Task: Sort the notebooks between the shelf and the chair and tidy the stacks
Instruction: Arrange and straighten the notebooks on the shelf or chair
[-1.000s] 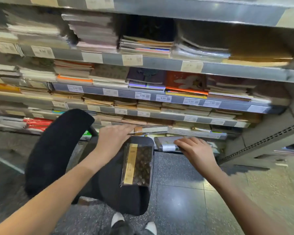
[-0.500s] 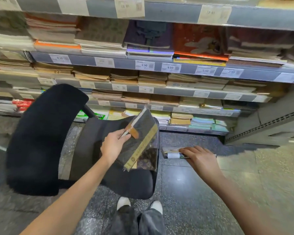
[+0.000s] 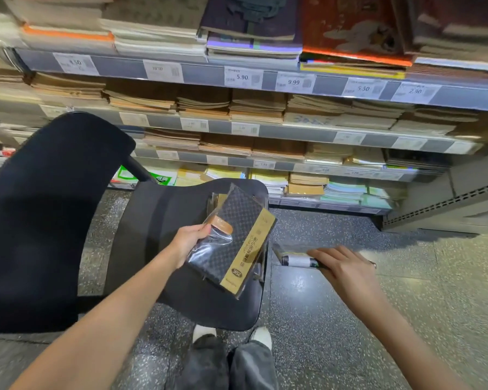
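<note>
My left hand (image 3: pixel 190 239) grips a dark checkered notebook (image 3: pixel 237 240) in clear wrap, with a gold band and a tan strap, tilted above the black chair seat (image 3: pixel 164 218). Another wrapped notebook seems to lie under it on the seat; its edge (image 3: pixel 217 198) peeks out. My right hand (image 3: pixel 340 267) holds a second wrapped notebook (image 3: pixel 296 260) edge-on, to the right of the chair over the floor. The shelf (image 3: pixel 265 130) ahead carries rows of stacked notebooks.
The chair's black backrest (image 3: pixel 40 209) stands at the left. Price labels (image 3: pixel 241 77) line the shelf edges. Speckled floor (image 3: pixel 350 319) spreads to the right. My shoes (image 3: pixel 204 332) are just behind the seat.
My left hand lifted the checkered notebook off the chair seat and tilted it. My right hand drew its notebook away from the bottom shelf, toward me. The view moved closer and lower.
</note>
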A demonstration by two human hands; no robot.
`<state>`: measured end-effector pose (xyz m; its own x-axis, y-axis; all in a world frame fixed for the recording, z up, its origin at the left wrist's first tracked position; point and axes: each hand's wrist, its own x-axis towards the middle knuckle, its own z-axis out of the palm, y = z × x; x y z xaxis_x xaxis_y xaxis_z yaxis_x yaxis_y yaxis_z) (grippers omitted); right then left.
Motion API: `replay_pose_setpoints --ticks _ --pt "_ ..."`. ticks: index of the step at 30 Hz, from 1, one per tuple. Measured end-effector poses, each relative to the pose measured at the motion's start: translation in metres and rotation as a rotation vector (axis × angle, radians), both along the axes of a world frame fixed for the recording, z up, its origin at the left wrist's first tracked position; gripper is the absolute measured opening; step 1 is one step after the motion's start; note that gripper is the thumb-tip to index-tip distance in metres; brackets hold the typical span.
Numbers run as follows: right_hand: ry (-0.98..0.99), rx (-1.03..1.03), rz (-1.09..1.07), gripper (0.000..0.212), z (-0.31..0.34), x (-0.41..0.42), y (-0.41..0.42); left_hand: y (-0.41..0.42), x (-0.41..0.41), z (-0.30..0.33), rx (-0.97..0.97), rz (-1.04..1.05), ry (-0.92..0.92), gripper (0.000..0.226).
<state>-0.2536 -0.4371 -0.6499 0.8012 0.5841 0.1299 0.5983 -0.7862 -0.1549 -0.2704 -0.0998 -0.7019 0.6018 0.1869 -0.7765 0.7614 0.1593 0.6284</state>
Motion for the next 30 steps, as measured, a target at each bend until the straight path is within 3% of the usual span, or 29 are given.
replay_pose_setpoints --ticks 4,8,13,15,18,23,27,30 --pt "-0.032 0.0 0.0 0.038 -0.004 -0.003 -0.005 0.009 0.039 -0.006 0.212 -0.384 -0.01 0.021" --pt "-0.054 -0.022 -0.016 0.024 -0.01 -0.005 -0.003 0.002 0.066 -0.018 0.685 -0.898 0.041 0.038" --pt "-0.083 -0.012 0.0 0.028 -0.005 -0.005 0.002 -0.018 0.061 -0.03 0.856 -0.861 -0.117 0.04" --pt "-0.084 0.008 0.023 0.03 -0.001 -0.002 0.007 -0.027 0.056 -0.028 0.76 -0.78 -0.211 0.037" --pt "-0.078 0.04 0.052 0.029 0.002 0.005 0.021 -0.043 0.054 -0.012 0.373 -0.685 -0.262 0.034" --pt "-0.044 0.113 0.114 0.028 0.0 0.012 0.048 -0.058 0.053 0.006 -0.012 -0.353 -0.068 0.03" --pt "0.007 0.122 0.155 0.04 -0.004 0.016 0.067 -0.046 0.05 0.006 -0.166 -0.098 0.01 0.036" --pt "0.042 0.155 0.161 0.037 -0.007 0.02 0.079 -0.024 0.043 0.01 -0.263 0.009 0.026 0.036"
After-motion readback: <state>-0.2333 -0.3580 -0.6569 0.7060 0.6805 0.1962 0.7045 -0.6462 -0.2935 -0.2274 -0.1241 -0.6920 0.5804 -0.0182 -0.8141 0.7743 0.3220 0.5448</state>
